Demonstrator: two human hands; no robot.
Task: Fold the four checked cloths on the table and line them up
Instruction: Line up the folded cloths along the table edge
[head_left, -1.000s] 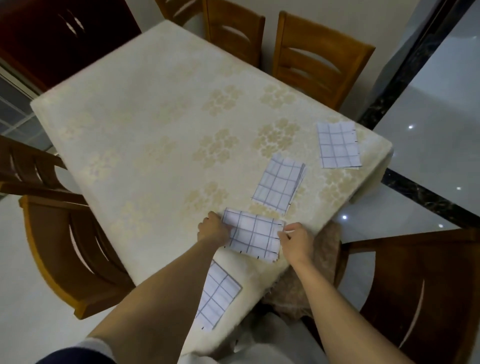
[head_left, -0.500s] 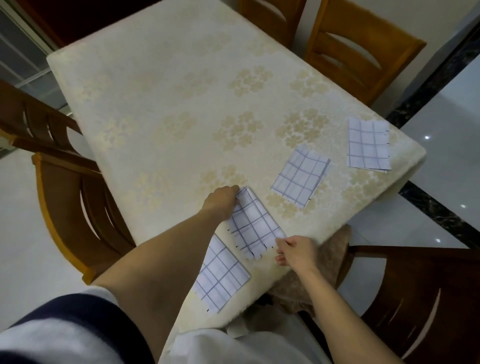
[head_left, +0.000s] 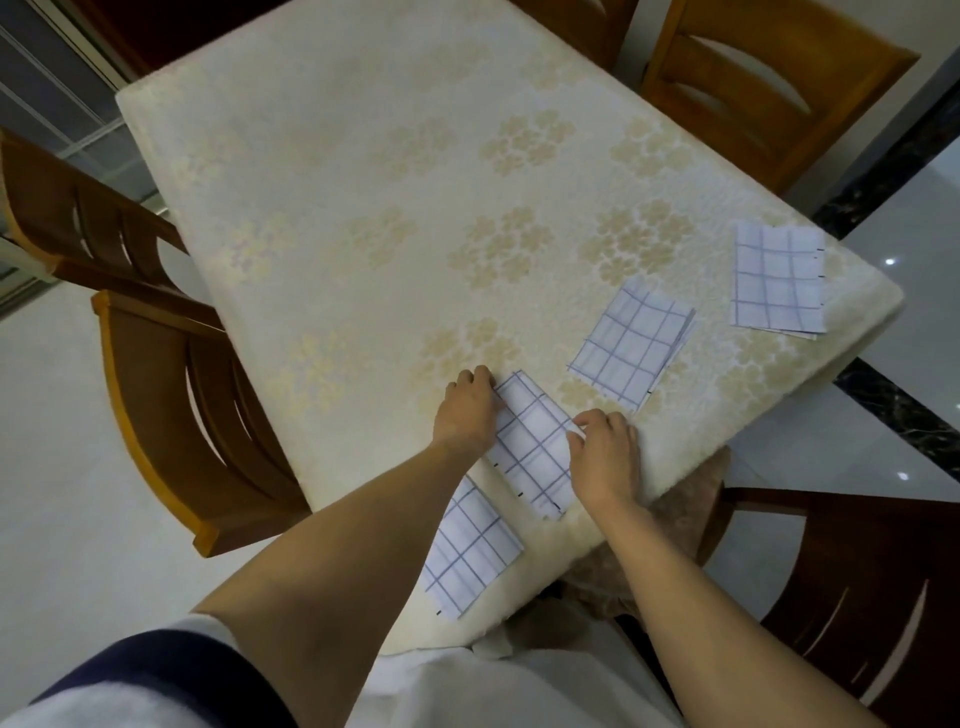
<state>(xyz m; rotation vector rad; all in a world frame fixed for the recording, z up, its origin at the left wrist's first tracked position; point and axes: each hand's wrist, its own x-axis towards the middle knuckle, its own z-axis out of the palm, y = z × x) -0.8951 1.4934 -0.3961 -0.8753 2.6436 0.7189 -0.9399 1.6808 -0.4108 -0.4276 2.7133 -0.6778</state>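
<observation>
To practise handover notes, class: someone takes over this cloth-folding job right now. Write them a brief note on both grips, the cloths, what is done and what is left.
Left grip holds the far left edge of the second white blue-checked cloth; right grip pinches its right edge.
All four lie folded on the cream flower-patterned tablecloth along the near edge: nearest white blue-checked cloth, the held one, third white blue-checked cloth, farthest white blue-checked cloth by the corner.
Done: folding, it seems.
Left: lining up; the cloths sit at differing angles, unevenly spaced.
</observation>
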